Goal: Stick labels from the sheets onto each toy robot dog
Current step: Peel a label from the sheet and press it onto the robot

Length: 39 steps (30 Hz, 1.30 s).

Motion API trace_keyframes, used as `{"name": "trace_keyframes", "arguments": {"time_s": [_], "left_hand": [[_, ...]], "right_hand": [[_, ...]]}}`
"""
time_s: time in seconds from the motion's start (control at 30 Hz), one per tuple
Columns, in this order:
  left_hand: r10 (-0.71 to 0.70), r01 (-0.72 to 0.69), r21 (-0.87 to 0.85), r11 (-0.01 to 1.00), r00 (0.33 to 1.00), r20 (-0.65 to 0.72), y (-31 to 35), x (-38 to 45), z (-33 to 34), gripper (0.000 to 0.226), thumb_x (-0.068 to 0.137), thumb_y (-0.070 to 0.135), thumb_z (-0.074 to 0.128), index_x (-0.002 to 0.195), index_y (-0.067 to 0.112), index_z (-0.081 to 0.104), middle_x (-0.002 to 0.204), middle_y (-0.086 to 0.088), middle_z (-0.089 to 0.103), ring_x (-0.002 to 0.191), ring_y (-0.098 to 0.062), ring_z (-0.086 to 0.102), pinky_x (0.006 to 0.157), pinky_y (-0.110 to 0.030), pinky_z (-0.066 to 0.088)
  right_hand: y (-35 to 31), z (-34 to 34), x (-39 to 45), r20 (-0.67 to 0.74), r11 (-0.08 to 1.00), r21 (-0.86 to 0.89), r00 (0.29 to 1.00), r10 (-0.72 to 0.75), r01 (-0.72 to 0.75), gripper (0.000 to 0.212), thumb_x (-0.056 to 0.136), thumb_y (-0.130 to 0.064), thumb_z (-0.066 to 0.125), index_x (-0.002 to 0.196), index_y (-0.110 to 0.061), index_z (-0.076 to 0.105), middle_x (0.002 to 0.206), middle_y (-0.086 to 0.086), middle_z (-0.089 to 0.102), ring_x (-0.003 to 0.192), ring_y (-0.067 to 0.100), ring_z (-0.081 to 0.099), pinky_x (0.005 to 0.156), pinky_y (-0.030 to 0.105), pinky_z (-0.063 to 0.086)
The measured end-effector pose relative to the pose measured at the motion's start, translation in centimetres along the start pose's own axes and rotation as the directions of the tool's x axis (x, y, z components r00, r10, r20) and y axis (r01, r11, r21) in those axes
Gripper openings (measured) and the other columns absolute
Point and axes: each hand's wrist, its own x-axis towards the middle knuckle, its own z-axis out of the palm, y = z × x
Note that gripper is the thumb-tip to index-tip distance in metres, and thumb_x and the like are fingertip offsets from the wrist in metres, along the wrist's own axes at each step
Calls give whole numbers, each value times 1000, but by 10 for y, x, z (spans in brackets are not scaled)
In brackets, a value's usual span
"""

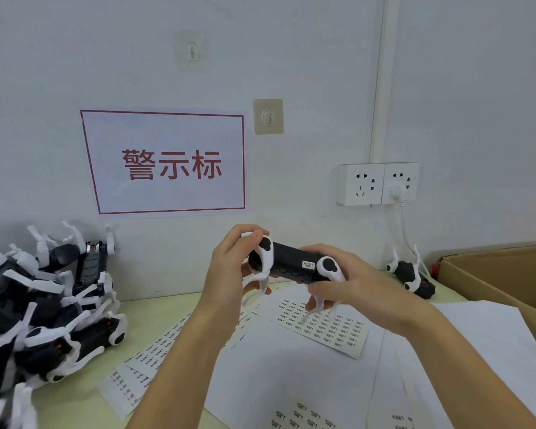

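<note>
Two hands grip dog [291, 258] w/ "BATTERY COVER" label [308, 264].

Single head-worn wide-angle view, facing forward and slightly down, close over the bench [155, 311], white wall [291, 57] filling 12 o'clock, forearms entering from 6 o'clock

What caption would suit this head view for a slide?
Both hands, left hand and right hand, hold a toy robot dog bearing a small label above label sheets.
</note>
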Motion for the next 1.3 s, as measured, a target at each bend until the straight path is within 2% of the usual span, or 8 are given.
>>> {"name": "trace_keyframes", "arguments": {"time_s": [0.23,0.63,0.8,0.93,1.03,1.13,1.23,1.3], "left_hand": [[54,-32,-223,974,994,94,-2,-3,1,19,83,27,55,93,15,66,89,-10,60,74,-25,62,57,-36,54],[105,-54,-250,967,976,192,3,-4,2,19,81,27,52,91,17,65,95,-12,58,84,-26,67,69,-44,55],[107,-56,-262,963,978,181,3,-3,3,18,83,27,52,90,16,65,93,-12,57,79,-23,65,62,-40,56],[0,15,-150,989,995,95,4,0,6,13,90,27,59,87,15,64,80,-6,58,68,-24,57,56,-38,52],[-155,156,22,988,988,-9,-1,5,10,20,96,30,60,84,15,64,65,0,63,52,-22,61,48,-33,49],[-257,261,31,965,962,-87,-12,4,16,29,97,45,59,99,17,64,88,-9,69,67,-28,69,47,-30,52],[-294,279,-128,952,949,-116,-28,1,23,28,102,44,50,116,22,57,109,-12,65,84,-30,69,66,-40,59],[-260,257,-43,966,959,-113,-42,-2,29,20,104,40,47,116,26,54,113,-9,63,94,-29,69,72,-39,57]], "right_hand": [[-4,-7,-1,-153,988,45,979,-138,146,44,87,5,61,112,-30,69,102,-3,69,80,21,70,76,23,54],[-9,-17,-3,-124,973,93,972,-200,212,41,74,-10,62,110,-27,72,92,-9,71,71,15,65,71,20,52],[-7,-19,-3,-114,975,99,975,-189,200,41,75,-13,62,111,-29,72,88,-11,71,73,15,66,72,20,51],[0,-21,-1,-8,981,181,997,-71,71,33,89,-8,62,116,-26,69,105,2,72,89,20,72,70,24,50],[13,-19,-1,110,986,153,992,53,-70,30,94,-5,61,119,-22,66,102,8,72,87,13,72,68,18,53],[32,-14,0,165,960,219,976,140,-174,25,97,-8,59,120,-16,64,105,15,71,89,22,71,72,26,57],[58,-21,-2,166,838,452,952,257,-305,28,100,-8,54,128,-5,58,114,28,67,92,41,70,72,35,59],[78,-31,-8,131,749,559,931,342,-354,27,100,-10,52,124,-1,61,112,28,63,87,45,70,68,34,58]]}}
